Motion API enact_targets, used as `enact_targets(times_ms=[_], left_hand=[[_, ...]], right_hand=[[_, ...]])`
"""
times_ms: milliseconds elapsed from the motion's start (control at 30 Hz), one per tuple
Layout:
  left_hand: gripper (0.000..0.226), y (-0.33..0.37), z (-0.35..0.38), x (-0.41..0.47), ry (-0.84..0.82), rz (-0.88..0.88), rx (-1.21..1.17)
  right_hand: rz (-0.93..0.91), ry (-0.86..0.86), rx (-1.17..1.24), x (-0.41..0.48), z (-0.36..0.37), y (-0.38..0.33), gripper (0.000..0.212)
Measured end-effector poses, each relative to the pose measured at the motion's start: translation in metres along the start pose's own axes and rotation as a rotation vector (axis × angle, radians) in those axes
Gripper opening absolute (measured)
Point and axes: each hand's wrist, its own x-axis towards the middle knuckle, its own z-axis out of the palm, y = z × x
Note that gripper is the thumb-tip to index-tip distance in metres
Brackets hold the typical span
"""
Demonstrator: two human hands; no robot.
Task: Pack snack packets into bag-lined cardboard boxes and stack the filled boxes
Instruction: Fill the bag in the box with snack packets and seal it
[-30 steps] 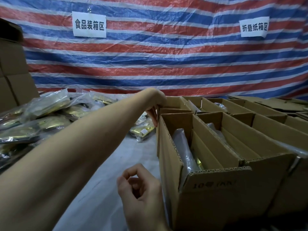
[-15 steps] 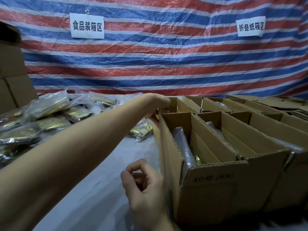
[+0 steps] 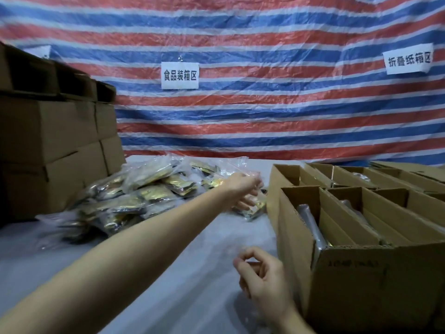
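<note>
Reaching far across the table (image 3: 168,273), my left hand (image 3: 245,191) sits at the right edge of the pile of snack packets (image 3: 149,189), its fingers (image 3: 243,203) pointing down onto a gold packet (image 3: 257,209). Blur keeps me from telling whether they grasp it. My right hand (image 3: 262,273) hangs near me, fingers loosely curled with nothing in them, just left of the nearest open box (image 3: 349,273), which has a clear bag (image 3: 310,222) inside. More open boxes (image 3: 385,179) stand beyond it. Closed cartons (image 3: 48,141) are stacked far left.
</note>
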Motion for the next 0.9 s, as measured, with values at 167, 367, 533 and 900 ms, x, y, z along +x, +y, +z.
enact_targets(times_ms=[167,367,533,900], left_hand=[[0.017,-0.042,-0.076,-0.066,0.204,0.229,0.343],[0.011,-0.083,-0.172,-0.172,0.393,0.264,0.674],[0.019,-0.109,-0.256,-0.237,0.638,0.183,1.132],[0.129,-0.1,-0.436,-0.281,1.193,-0.273,1.359]], right_hand=[[-0.007,0.027,-0.008,0.009,0.028,-0.011,0.024],[-0.122,-0.026,0.066,0.033,0.112,-0.046,0.024],[-0.154,-0.076,0.158,0.043,0.185,-0.065,0.027],[-0.188,-0.173,0.202,0.038,0.253,-0.095,0.034]])
